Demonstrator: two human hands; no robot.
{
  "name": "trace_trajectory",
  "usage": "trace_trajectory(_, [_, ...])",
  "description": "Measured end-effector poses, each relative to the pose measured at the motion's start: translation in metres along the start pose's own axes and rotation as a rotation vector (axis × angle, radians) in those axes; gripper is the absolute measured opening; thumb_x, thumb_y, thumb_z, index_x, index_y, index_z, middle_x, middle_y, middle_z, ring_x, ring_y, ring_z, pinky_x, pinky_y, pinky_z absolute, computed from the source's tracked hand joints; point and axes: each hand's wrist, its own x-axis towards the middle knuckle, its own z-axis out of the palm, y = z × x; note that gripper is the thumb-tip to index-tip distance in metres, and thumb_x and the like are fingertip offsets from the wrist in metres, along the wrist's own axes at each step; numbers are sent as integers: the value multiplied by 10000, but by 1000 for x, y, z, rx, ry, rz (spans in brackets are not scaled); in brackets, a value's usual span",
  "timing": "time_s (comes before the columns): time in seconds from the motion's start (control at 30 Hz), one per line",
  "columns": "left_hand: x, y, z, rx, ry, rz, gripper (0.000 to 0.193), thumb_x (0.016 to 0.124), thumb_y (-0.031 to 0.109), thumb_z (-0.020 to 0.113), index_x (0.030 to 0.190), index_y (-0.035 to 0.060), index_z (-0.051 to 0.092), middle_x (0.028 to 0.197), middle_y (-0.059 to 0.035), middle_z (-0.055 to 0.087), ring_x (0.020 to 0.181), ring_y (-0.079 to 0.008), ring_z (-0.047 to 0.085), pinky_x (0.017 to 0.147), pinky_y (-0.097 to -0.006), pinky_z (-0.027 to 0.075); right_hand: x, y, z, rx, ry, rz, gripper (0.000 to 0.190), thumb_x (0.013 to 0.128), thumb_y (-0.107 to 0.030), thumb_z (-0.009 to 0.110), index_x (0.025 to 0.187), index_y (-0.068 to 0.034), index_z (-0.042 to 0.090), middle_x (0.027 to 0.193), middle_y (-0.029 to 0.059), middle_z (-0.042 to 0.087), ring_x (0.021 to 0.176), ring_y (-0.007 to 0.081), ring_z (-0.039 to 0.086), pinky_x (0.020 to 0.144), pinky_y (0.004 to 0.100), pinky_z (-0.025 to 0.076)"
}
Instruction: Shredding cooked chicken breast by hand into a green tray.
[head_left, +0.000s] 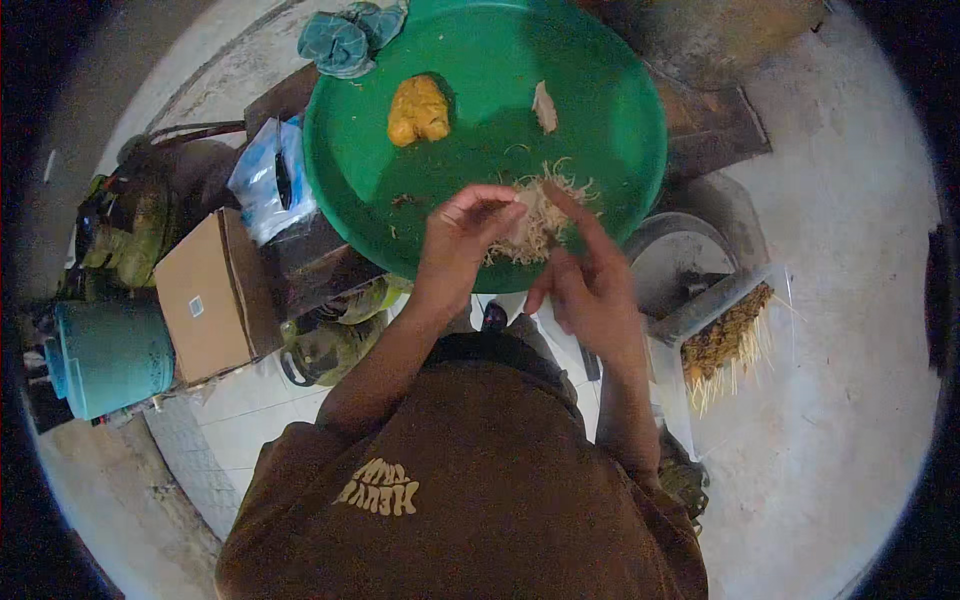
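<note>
Over the near part of a large round green tray (480, 22), my left hand (469, 225) pinches a small pale piece (527, 201), perhaps meat, between thumb and fingertips. My right hand (589, 277) is beside it, index finger extended towards the piece and the other fingers curled; it is slightly blurred, and whether it grips anything is unclear. Beneath both hands lies a heap of pale thin shreds (551, 214), partly covered by them. Farther back on the tray are a yellow-orange lump of food (418, 109), possibly cooked chicken, and a pale elongated piece (545, 107).
A bunched checked cloth (337, 41) rests over the tray's far left rim. Left of the tray, a black-handled knife (283, 180) lies on a blue-white plastic bag (259, 187), near a cardboard box (199, 300). A clear container (709, 307) at right holds many skewered brown pieces (724, 337).
</note>
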Motion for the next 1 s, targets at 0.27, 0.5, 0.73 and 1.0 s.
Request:
trace_trajectory(0.27, [-9, 11, 14, 41, 9, 116, 109, 852, 16, 600, 960, 20, 581, 916, -31, 618, 828, -80, 562, 744, -234, 460, -4, 1, 0, -8, 11, 26, 407, 907, -12, 403, 1311, -59, 378, 949, 124, 602, 544, 121, 607, 439, 231, 428])
trace_trajectory(0.5, [-10, 13, 20, 91, 34, 178, 94, 844, 8, 606, 933, 18, 576, 890, -22, 618, 822, -77, 561, 748, -233, 452, 2, 2, 3, 43, 73, 18, 334, 924, -43, 411, 1258, -32, 413, 980, 158, 602, 541, 128, 605, 440, 234, 427])
trace_trajectory(0.73, [-2, 8, 3, 15, 146, 239, 88, 851, 50, 619, 925, 38, 574, 859, 7, 592, 772, -55, 518, 690, -217, 414, 9, 13, -21, -71, 232, -62, 329, 933, -62, 401, 1259, -48, 443, 699, 89, 636, 462, 79, 535, 401, 214, 368])
trace_trajectory(1.0, [3, 3, -3, -122, 110, 132, 90, 872, 82, 597, 950, 42, 578, 883, 6, 587, 809, -63, 535, 699, -224, 434, 12, 17, -30, 194, 74, -54, 352, 943, -99, 388, 1288, -90, 456, 586, 78, 604, 333, 27, 322, 337, 189, 246])
